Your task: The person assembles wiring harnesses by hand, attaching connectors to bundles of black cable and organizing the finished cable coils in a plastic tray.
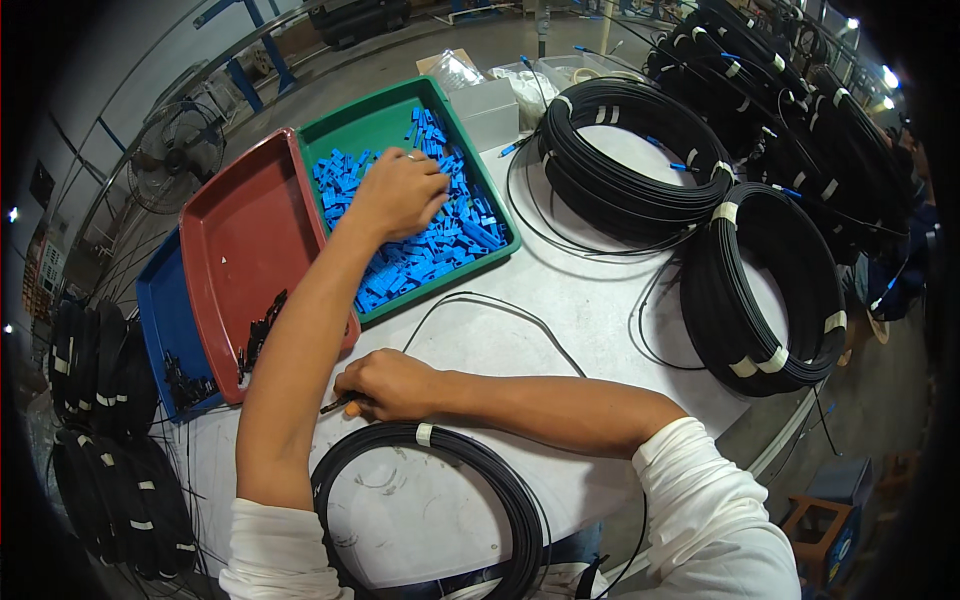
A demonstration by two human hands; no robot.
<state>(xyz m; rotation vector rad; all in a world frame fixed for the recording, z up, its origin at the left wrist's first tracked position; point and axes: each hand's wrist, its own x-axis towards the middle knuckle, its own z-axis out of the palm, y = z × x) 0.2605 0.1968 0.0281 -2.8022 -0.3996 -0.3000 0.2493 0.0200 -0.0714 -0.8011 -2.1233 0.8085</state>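
My left hand [400, 195] reaches into a green tray [352, 112] of small blue plastic connector housings [430, 260]. Its fingers curl down among the pieces, and whatever they close on is hidden. Lower down, over the white tabletop, my right hand [392, 385] is closed around a black cable [332, 405]; a short dark end sticks out on its left side. In front of me lies a coil of black cable [500, 475], bound with a white tape band. A loose length of cable [500, 298] arches over the table beyond my right forearm.
A red tray [235, 215] and a blue tray [160, 285], both with small black parts, overlap at left. Two large black cable coils [640, 190] [700, 300] stand on the right. More coils [110, 490] hang at left. A fan [175, 155] stands behind.
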